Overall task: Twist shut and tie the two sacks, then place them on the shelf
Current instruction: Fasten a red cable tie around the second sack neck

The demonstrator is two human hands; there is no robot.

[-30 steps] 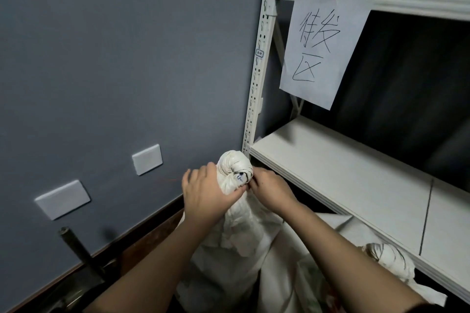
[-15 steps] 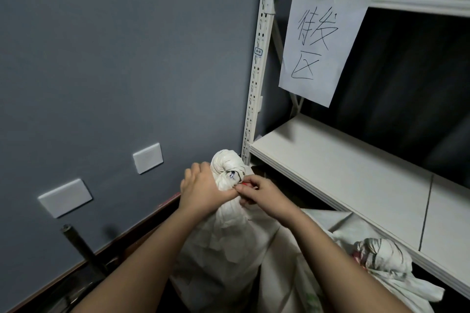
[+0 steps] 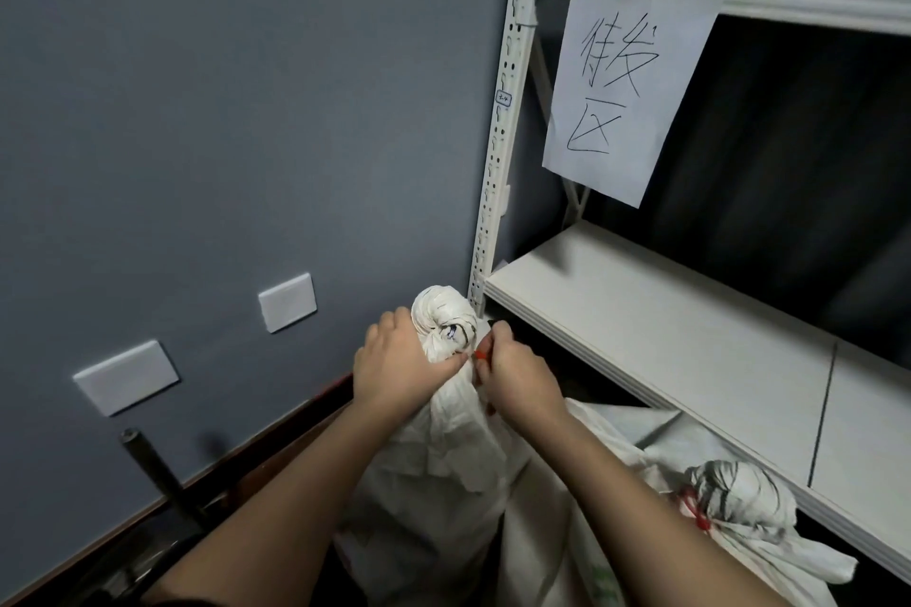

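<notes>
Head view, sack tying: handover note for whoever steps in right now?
Left hand: grips the twisted neck of the near sack, just under its bunched top.
Right hand: fingers pinch a red tie at that neck; knot not visibly finished.
Second sack: lies lower right, below the shelf, neck twisted and bound with red tie.
Done: second sack tied; near sack twisted shut.
Left: finish tying the near sack, then lift both sacks onto the shelf.
</notes>
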